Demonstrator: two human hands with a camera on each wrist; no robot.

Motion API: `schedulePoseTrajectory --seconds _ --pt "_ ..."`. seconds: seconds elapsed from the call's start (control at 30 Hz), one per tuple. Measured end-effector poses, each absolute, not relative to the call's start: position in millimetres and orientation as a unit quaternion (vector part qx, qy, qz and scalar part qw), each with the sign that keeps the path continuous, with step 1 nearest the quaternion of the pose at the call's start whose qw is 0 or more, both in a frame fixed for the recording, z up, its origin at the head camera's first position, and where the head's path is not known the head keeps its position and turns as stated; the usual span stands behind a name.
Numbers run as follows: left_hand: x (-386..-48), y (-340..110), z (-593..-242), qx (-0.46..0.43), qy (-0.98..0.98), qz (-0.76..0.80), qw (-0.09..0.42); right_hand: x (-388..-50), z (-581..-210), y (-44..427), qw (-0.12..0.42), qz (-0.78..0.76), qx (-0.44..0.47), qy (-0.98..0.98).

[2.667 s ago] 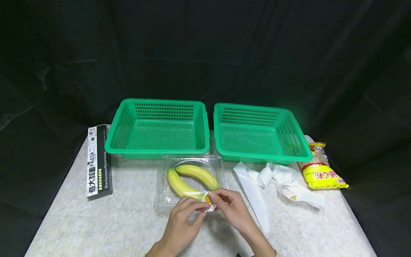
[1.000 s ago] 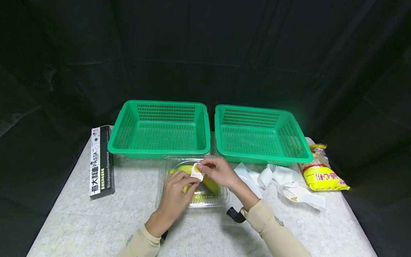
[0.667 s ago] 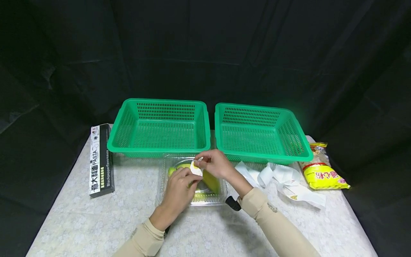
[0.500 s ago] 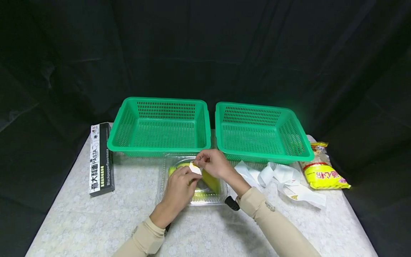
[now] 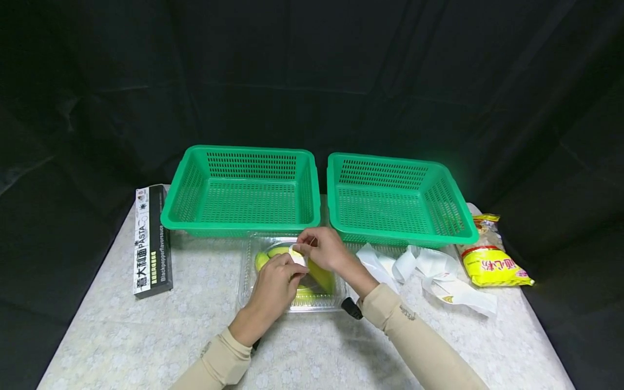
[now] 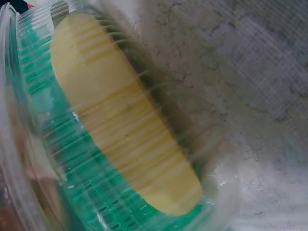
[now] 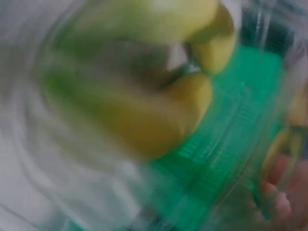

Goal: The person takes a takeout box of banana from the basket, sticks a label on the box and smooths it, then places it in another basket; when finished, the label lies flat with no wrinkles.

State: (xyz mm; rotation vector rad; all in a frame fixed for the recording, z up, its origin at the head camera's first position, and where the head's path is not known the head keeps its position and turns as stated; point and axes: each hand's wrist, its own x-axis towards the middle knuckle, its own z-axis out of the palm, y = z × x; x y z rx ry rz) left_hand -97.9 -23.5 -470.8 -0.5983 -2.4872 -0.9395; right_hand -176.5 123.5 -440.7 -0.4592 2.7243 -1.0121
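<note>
Starting at far left, we have the black-and-white pasta box [image 5: 153, 244] lying on the tabletop [image 5: 122, 341], just beside the first green basket [image 5: 241, 226]. Now the middle, where the action is! Here's the clear plastic container [image 5: 312, 307] with bananas [image 5: 323, 279] under its see-through top; we'd judge those walls thin, springy and slippery, best taken by the ribbed rim. Over it, the left hand [image 5: 272, 279] pinches the lower edge of a small white label [image 5: 298, 259], and we can't tell whether that label touches the plastic. It looks feather-light and limp, likely to crease and perhaps tacky, so a fingertip hold at the very edge suits it. Across from it, the right hand [image 5: 325, 249] pinches the upper edge. On we go: the second green basket [image 5: 404, 236], the curling white paper strip [image 5: 465, 295] in front, and at far right the yellow food bag [image 5: 494, 268].
</note>
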Motion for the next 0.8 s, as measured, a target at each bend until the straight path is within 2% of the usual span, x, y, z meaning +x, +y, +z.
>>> schedulePoseTrajectory --seconds 0.3,0.6,0.8 --pt "-101 -26 -470 -0.228 -0.898 -0.333 0.175 -173 -445 120 0.068 -0.308 -0.173 0.933" --pt "-93 -29 -462 -0.242 -0.92 -0.294 0.094 -173 -446 118 0.037 -0.293 -0.152 0.943" --pt "-81 -30 -460 -0.27 -0.924 -0.251 0.096 -176 -449 123 0.025 -0.294 -0.11 0.949"
